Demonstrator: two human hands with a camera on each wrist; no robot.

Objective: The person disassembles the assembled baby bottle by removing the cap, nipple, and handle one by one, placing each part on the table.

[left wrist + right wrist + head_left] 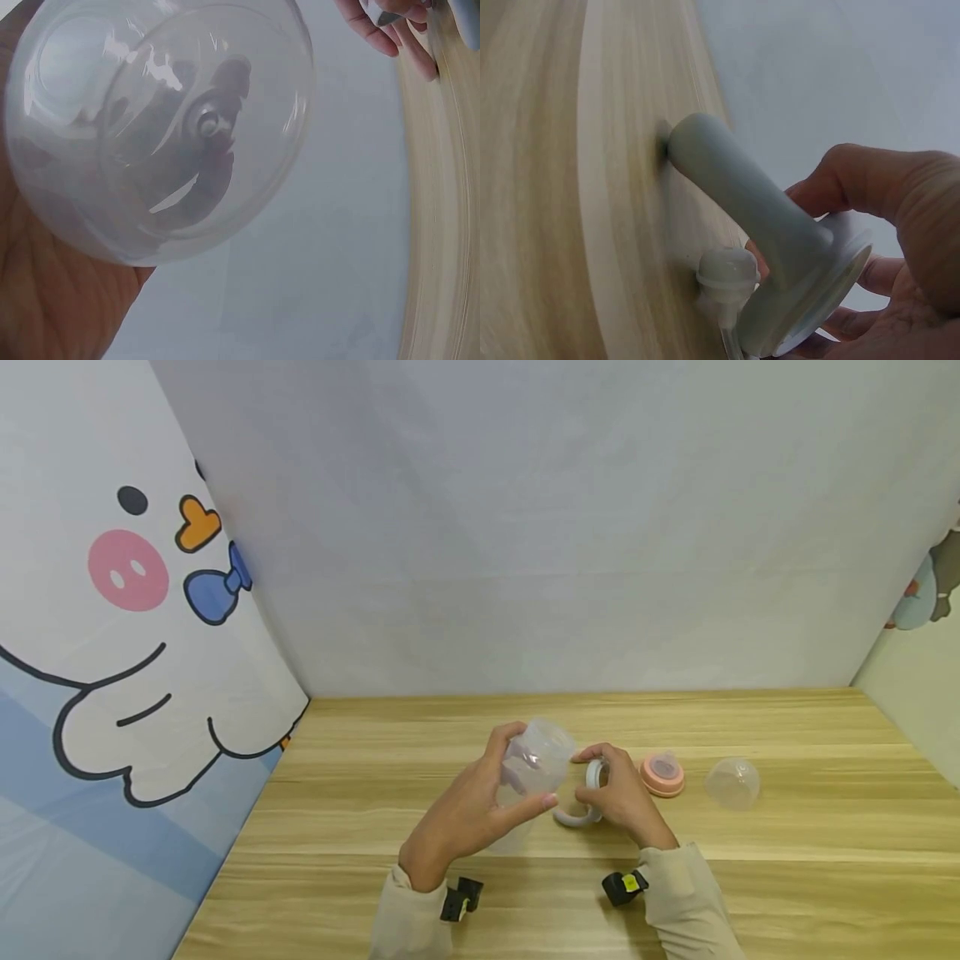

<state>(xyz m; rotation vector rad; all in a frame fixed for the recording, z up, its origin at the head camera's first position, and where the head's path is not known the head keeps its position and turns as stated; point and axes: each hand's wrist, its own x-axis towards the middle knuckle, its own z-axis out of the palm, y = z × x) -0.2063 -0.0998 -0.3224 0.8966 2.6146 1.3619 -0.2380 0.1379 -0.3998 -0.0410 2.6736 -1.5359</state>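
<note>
My left hand (pixel 468 802) grips a clear plastic baby bottle (pixel 542 756), fingers on its far side and thumb on its near side. In the left wrist view the rounded bottom of the bottle (pixel 206 124) faces the camera. Just to the right, my right hand (pixel 628 797) pinches a pale grey bottle handle (pixel 576 819) by its ring, low over the table. The right wrist view shows one arm of the handle (pixel 735 184) reaching toward the wood. Beside the ring is a small whitish straw weight (pixel 727 271) on a thin tube; whether it joins the handle I cannot tell.
A pink collar with a clear nipple (pixel 663 774) lies right of my right hand. Farther right sits a clear dome cap (pixel 732 783). The wooden table (pixel 360 777) meets a pale cloth backdrop (pixel 555 568) behind, with a cartoon-printed cloth (pixel 97 652) on the left.
</note>
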